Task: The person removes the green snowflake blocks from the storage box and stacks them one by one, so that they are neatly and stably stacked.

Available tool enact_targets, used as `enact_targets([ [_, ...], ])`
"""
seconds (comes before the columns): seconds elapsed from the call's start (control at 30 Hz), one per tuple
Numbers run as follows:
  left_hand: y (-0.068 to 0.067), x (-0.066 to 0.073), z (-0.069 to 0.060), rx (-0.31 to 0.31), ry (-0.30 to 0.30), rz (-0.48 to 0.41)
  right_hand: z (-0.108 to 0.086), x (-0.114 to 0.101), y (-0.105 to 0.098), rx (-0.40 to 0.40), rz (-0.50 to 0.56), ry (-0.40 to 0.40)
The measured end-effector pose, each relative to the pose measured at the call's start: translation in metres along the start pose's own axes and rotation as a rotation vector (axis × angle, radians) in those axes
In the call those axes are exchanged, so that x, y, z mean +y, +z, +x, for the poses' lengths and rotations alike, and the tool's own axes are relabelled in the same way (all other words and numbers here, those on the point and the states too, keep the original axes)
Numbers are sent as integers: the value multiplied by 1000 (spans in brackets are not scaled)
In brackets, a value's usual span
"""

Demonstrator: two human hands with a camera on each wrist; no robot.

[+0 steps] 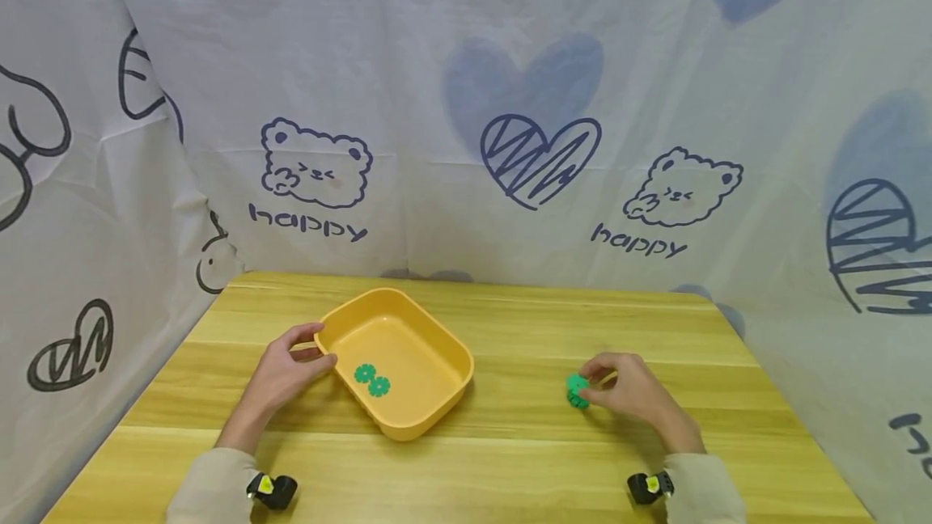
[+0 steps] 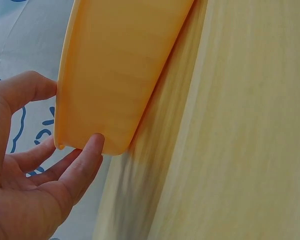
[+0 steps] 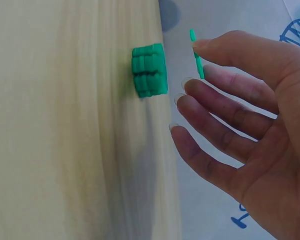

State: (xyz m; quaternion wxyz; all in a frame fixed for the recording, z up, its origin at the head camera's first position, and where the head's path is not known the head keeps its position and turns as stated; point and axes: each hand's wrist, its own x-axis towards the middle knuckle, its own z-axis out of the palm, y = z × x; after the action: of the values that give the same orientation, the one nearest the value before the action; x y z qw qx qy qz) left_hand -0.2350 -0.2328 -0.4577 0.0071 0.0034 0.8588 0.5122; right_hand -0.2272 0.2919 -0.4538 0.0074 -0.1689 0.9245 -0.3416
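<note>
My left hand [image 1: 285, 370] holds the left corner of a yellow plastic basin [image 1: 415, 346], thumb and fingers against its rim and outer wall. Two green notched discs [image 1: 379, 386], shaped like little flowers, lie side by side on the basin's floor. To the right, my right hand [image 1: 632, 386] pinches a thin green disc [image 3: 198, 62] between thumb and finger. Just under that disc, a short stack of matching green discs [image 3: 149, 71] stands on the table; in the right wrist view it is apart from the fingers.
The wooden table [image 1: 524, 467] carries the basin on its left half and the disc stack on its right. A white cloth [image 1: 422, 209] printed with hearts and bears hangs behind and along both sides. Black cameras [image 1: 273, 492] sit at both wrists.
</note>
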Motion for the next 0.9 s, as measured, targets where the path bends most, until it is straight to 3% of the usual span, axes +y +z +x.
enact_targets([
  [0.9,1,-1,0,5,5,-6,0,13,7,-37,0,51],
])
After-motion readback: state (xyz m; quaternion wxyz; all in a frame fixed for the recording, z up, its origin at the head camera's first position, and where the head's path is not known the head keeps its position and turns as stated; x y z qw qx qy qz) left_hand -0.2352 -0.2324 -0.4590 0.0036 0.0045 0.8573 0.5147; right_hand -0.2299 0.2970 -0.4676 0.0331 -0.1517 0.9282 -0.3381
